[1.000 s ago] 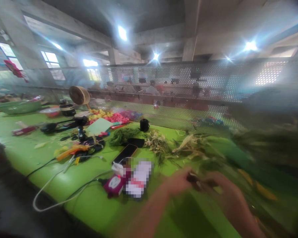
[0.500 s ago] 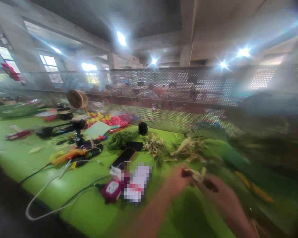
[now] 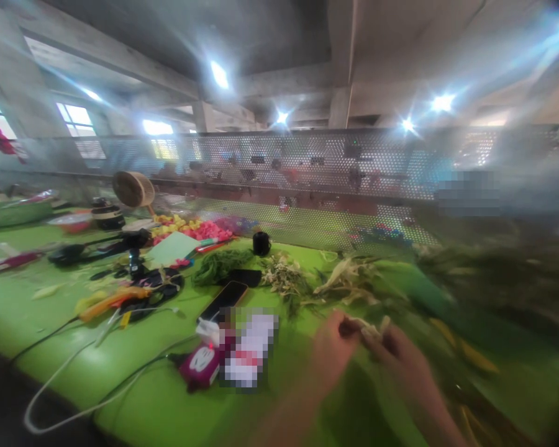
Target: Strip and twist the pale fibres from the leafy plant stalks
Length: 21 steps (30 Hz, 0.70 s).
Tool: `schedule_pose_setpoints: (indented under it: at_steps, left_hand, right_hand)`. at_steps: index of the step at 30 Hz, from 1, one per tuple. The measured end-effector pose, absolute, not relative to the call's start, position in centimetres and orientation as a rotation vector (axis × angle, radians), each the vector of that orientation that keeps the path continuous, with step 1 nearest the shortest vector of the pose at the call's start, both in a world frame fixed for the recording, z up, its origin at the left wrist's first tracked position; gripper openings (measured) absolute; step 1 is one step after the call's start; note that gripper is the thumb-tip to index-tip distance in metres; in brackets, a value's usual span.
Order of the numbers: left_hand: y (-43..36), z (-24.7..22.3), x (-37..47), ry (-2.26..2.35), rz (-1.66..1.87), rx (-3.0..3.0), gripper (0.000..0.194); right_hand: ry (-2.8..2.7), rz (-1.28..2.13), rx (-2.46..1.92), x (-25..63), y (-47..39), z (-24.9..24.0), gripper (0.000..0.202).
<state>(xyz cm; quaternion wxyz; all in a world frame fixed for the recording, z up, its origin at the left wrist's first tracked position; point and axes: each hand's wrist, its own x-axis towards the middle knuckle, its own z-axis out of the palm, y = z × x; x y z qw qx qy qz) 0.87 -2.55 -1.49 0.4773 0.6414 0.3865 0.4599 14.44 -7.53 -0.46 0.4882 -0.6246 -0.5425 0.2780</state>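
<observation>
Your two hands meet above the green counter (image 3: 149,397), near its right-hand part. Your left hand (image 3: 336,346) has its fingers closed on one end of a pale strip (image 3: 371,330); your right hand (image 3: 403,357) pinches the other end, so the strip lies between them, its details blurred. Beyond your hands lie a pale dried bundle (image 3: 342,276) and, left of it, a heap of small off-white pieces (image 3: 280,273). Left of your forearm, a maroon device (image 3: 202,365) sits beside a pixelated rectangular object (image 3: 252,347); a dark phone (image 3: 223,301) lies just behind.
</observation>
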Motion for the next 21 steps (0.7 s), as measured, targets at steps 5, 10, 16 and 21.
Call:
schedule_pose_setpoints:
  at_steps: [5,10,16,21]
  left_hand:
    - [-2.89,-1.37,1.19,0.977,1.126,1.572,0.012]
    - [-2.62,-1.71,1.09,1.014,1.045,1.634,0.008]
    - [-2.8,-1.61,0.75,1.062,0.997,1.843,0.004]
    - [-2.86,-1.81,0.56,1.052,0.946,1.922,0.008]
  right_hand:
    - [-1.263,0.686,-1.447,14.38,-7.49,-0.47,0.029]
    - [-1.28,0.689,-1.439,14.37,-7.57,-0.44,0.029]
    - [-1.339,0.739,-1.394,14.32,-7.61,-0.28,0.03]
    - [-1.287,0.66,-1.442,14.29,-7.44,-0.19,0.026]
